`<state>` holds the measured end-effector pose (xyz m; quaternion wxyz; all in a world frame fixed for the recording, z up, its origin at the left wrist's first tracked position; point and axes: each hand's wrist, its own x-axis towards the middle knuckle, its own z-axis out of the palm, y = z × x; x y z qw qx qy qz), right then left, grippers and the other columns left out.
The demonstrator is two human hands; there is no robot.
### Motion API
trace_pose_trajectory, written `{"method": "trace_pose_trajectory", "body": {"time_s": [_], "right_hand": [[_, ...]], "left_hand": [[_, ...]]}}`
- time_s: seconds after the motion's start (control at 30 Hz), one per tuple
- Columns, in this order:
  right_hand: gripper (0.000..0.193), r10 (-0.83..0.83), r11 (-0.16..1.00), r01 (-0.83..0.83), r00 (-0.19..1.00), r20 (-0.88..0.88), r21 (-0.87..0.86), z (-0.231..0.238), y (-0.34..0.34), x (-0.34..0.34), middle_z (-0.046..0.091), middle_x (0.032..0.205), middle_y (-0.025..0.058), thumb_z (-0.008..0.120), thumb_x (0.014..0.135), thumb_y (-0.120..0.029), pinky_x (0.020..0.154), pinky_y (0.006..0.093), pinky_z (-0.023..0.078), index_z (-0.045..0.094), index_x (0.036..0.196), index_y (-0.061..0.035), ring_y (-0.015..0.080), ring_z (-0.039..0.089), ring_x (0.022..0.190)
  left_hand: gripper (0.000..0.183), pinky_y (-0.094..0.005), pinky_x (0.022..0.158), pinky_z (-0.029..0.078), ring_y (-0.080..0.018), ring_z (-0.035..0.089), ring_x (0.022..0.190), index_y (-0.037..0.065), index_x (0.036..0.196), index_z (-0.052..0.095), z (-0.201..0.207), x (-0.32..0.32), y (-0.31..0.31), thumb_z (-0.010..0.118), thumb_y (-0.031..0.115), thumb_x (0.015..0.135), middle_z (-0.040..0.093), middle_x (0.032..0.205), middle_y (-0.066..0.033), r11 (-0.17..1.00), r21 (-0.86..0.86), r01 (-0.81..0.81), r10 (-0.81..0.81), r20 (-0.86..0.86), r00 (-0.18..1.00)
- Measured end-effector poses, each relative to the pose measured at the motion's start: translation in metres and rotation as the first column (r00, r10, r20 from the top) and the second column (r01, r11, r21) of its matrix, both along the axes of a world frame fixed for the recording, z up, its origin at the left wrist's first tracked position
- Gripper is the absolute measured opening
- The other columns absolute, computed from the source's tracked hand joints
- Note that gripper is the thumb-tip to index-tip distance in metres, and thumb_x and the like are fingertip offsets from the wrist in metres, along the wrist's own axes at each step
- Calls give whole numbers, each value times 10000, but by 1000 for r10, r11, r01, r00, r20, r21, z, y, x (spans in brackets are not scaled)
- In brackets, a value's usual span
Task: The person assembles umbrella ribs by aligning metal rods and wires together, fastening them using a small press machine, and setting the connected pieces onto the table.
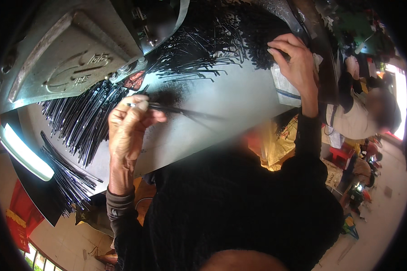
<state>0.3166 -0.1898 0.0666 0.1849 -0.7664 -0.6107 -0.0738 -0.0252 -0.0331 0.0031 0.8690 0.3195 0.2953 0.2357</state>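
Pinched between the thumb and fingers of my left hand (129, 119) is a thin black rod (167, 108). Its far end is smeared by motion and seems to split in two, so I cannot tell whether there is more than one. The hand is over the grey metal table (230, 99), below the machine head. At the upper right, my right hand (296, 61) has its thumb and fingertips curled close together beside a pile of small black parts (260, 38). Whatever lies between those fingertips is too small to make out.
A grey machine housing (72, 58) overhangs the left side. Black rods (86, 122) lie bundled beneath it, with more rods (70, 176) at the table's left edge. Bent-ended rods (194, 54) heap behind. A lit tube lamp (27, 153) stands left. Another person (364, 110) is at the right.
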Motion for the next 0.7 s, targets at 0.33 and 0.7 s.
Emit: {"method": "trace_pose_trajectory", "body": {"time_s": [0.33,0.7], "right_hand": [[183,510,798,-451,859,-50,399,-48,91,-114,594,811,51,661,733,-20,482,283,464,655,908,-73,196,585,568],[187,57,965,-253,-48,-997,67,-54,116,-180,603,682,15,605,862,-108,484,196,422,647,1001,10,34,516,554]], "left_hand": [[152,-320,753,466,-137,550,751,33,862,571,10,11,-14,607,180,858,567,797,-35,984,-112,137,-119,161,980],[107,-242,506,383,-101,477,548,4,854,576,14,9,8,590,109,870,565,714,-57,936,-220,-276,295,58,954]]}}
